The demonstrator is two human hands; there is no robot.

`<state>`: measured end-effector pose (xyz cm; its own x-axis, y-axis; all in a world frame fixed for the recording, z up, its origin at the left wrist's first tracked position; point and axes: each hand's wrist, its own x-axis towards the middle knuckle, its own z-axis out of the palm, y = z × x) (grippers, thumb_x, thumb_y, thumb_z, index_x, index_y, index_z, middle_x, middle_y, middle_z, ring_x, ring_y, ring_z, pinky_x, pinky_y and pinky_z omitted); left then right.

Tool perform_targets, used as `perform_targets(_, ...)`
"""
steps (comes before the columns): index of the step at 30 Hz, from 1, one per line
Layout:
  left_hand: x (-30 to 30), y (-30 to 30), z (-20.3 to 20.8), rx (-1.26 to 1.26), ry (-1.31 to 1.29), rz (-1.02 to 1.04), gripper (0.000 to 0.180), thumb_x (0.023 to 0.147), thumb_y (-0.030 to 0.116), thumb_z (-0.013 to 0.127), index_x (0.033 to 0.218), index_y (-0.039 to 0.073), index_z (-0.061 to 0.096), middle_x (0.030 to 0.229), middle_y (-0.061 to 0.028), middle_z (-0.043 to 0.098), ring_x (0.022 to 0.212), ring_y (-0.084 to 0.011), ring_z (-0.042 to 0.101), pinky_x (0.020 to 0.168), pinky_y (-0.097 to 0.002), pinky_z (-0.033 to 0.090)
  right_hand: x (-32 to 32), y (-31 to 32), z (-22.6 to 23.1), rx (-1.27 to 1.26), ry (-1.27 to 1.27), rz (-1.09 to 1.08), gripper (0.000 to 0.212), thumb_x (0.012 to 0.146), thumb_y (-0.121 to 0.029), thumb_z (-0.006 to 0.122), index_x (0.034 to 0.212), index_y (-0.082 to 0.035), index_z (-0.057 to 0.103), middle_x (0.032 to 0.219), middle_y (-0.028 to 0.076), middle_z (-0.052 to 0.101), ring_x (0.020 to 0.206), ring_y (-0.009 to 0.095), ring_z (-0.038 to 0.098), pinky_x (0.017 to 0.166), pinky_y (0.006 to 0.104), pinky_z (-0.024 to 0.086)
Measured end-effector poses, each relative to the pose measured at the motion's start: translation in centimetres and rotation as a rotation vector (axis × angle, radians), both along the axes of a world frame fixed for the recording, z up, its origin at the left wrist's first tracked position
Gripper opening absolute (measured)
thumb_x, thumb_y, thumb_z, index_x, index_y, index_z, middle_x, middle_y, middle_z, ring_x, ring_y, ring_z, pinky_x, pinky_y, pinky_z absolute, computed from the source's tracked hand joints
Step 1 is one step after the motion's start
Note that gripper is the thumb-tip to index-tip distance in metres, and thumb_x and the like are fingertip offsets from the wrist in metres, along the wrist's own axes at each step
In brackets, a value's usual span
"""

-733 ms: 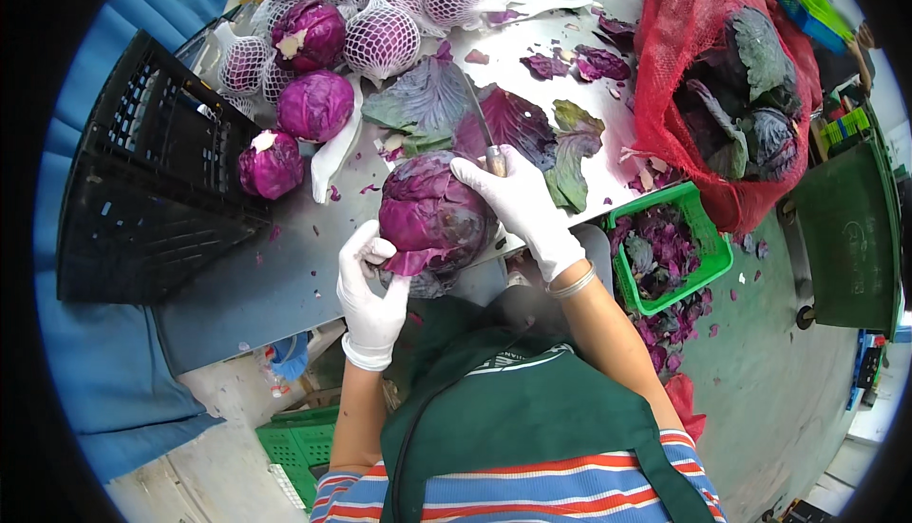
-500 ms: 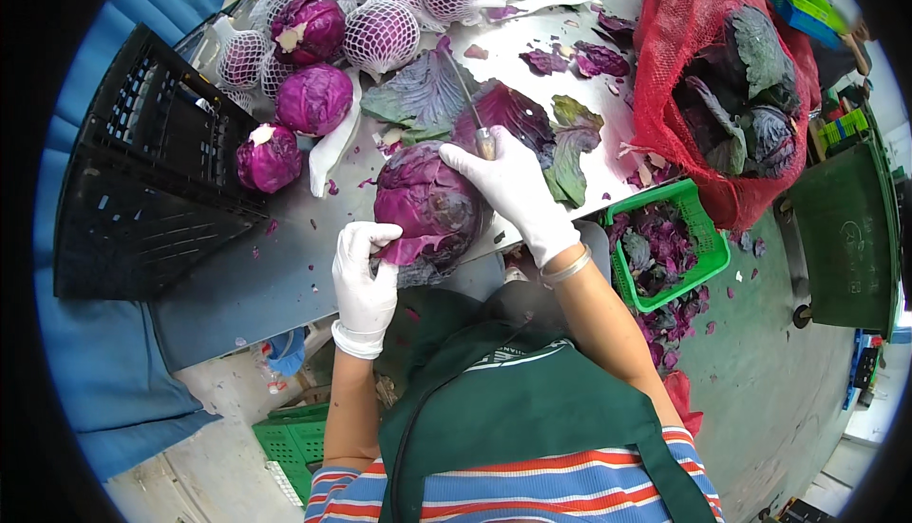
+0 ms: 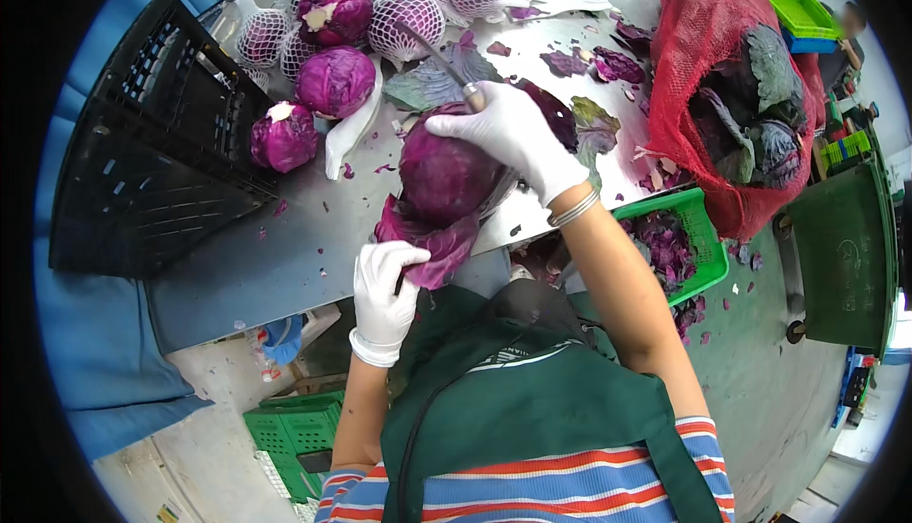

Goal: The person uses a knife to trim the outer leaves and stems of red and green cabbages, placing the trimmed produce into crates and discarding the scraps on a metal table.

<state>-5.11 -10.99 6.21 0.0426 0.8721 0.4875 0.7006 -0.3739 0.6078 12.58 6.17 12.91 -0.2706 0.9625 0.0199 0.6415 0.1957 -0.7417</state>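
Note:
A red cabbage (image 3: 445, 173) rests at the table's front edge. My left hand (image 3: 385, 290), white-gloved, pinches a loose outer cabbage leaf (image 3: 439, 249) that hangs off the near side of the head. My right hand (image 3: 513, 133), also gloved, grips the wooden handle of a knife (image 3: 439, 56) with a curved blade pointing away to the left. Its thumb presses on top of the cabbage. Beyond lie loose dark cabbage leaves (image 3: 427, 84). Trimmed cabbages (image 3: 285, 136) sit to the left, and behind them are several cabbages in white foam nets (image 3: 407, 25).
A black crate (image 3: 152, 143) stands on the table's left. At the right, a red mesh sack (image 3: 679, 105) holds untrimmed cabbages. Below it, a green basket (image 3: 708, 238) contains leaf scraps, with more scraps on the floor. A dark green wheeled bin (image 3: 841, 247) stands farther right.
My left hand has drawn the outer leaf down and away from the cabbage, baring smooth purple surface. The knife in my right hand now tilts farther left. The whole view has shifted slightly.

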Motion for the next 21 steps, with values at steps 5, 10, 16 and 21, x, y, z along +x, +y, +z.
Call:
perform_targets(5, -2.7, -3.3, -4.1, -0.103, -0.045, 0.102, 0.020, 0.071, -0.004, 0.064, 0.088, 0.006, 0.064, 0.088, -0.0098, 0.061, 0.086, -0.0287, 0.057, 0.078, -0.0378, 0.046, 2.3, 3.5, -3.3, -0.118, 0.169, -0.053, 0.055, 0.072, -0.050, 0.078, 0.093, -0.002, 0.059, 0.074, 0.002, 0.055, 0.067, 0.009, 0.051, 0.057, 0.0261, 0.044)
perform_targets(10, -5.4, -8.7, -9.0, -0.326, -0.104, 0.156, 0.010, 0.076, 0.000, 0.065, 0.085, 0.005, 0.063, 0.086, -0.0105, 0.064, 0.087, -0.0297, 0.058, 0.078, -0.0391, 0.046, 4.7, 4.3, -4.9, -0.179, 0.314, -0.121, 0.043, 0.078, -0.043, 0.075, 0.094, -0.006, 0.061, 0.066, -0.004, 0.046, 0.055, 0.006, 0.042, 0.048, 0.0246, 0.036)
perform_targets(16, -8.3, -13.4, -15.5, -0.543, 0.076, 0.256, 0.028, 0.076, 0.004, 0.066, 0.104, 0.004, 0.063, 0.099, -0.0121, 0.063, 0.092, -0.0301, 0.057, 0.085, -0.0394, 0.046, 3.5, 0.8, -2.7, 0.172, 0.279, -0.123, 0.051, 0.083, -0.027, 0.071, 0.121, 0.000, 0.053, 0.106, 0.009, 0.061, 0.095, 0.017, 0.056, 0.087, 0.0324, 0.047)
perform_targets(21, -5.7, -6.6, -6.8, -0.519, -0.267, 0.184, 0.023, 0.083, -0.001, 0.060, 0.106, 0.000, 0.063, 0.097, -0.0117, 0.064, 0.084, -0.0206, 0.063, 0.075, -0.0302, 0.050, 5.8, -3.8, -1.0, 0.065, 0.496, -0.362, 0.025, 0.086, -0.021, 0.067, 0.099, -0.002, 0.060, 0.084, 0.002, 0.059, 0.078, 0.012, 0.052, 0.076, 0.0286, 0.043)
